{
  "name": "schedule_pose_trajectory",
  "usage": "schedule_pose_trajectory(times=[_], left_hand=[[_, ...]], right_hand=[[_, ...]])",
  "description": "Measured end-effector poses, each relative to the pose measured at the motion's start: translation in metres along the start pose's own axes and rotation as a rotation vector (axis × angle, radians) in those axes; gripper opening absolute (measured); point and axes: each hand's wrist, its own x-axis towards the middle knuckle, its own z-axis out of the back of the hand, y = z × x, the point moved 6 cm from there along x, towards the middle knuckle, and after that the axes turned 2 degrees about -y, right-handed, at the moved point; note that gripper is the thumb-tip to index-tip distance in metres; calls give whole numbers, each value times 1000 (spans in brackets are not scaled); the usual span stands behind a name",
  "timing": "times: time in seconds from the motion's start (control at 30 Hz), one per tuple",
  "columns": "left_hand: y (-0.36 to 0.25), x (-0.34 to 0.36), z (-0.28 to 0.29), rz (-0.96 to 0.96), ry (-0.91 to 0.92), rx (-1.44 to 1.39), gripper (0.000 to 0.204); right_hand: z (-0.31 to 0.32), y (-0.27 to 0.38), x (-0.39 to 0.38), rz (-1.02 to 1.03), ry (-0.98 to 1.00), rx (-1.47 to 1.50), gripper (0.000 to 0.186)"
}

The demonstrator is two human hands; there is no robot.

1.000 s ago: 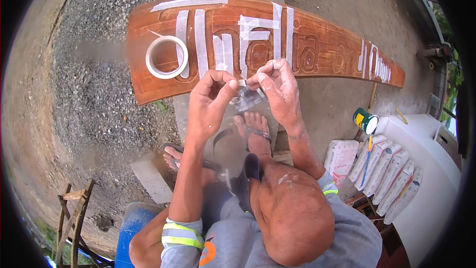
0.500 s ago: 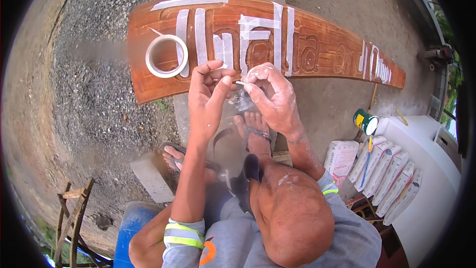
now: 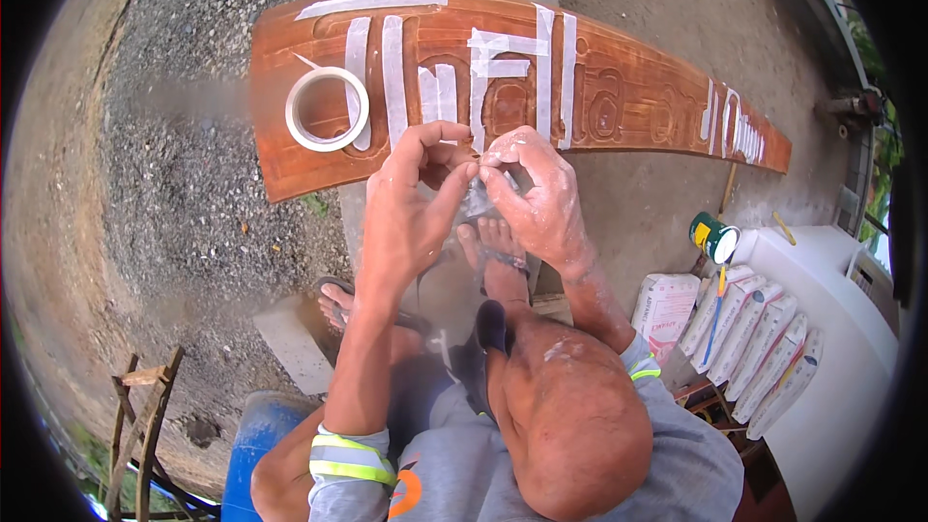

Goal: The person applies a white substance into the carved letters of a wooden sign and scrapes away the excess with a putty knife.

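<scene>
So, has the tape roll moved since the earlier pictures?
No. The tape roll lies in the same place on the brown wooden board, near its wide left end.

Board [image 3: 633,53]: was reddish brown, with darker streaks
Tape strips [image 3: 393,77]: were white
Tape roll [image 3: 329,144]: was off-white
Sleeve band [image 3: 350,458]: was striped lime-yellow and silver
Shirt [image 3: 464,474]: was grey, marked orange
Can [image 3: 705,230]: was green and yellow
</scene>
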Motion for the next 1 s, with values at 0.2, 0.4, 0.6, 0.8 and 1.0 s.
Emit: schedule_pose_trajectory(times=[0.2,0.4,0.6,0.8,1.0], left_hand=[[18,3,5,237,-200,-429,32],[33,-9,49,204,-320,-405,44],[40,-17,25,75,-316,-665,62],[40,-14,24,68,-369,-771,64],[47,-11,28,166,-406,-761,63]], right_hand=[[-8,21,-7,462,-174,-113,16],[-28,-20,-7,-203,-2,507,30],[-50,-21,-10,-381,280,898,47],[-57,-19,-14,-484,346,841,52],[-60,-18,-17,-386,355,586,55]])
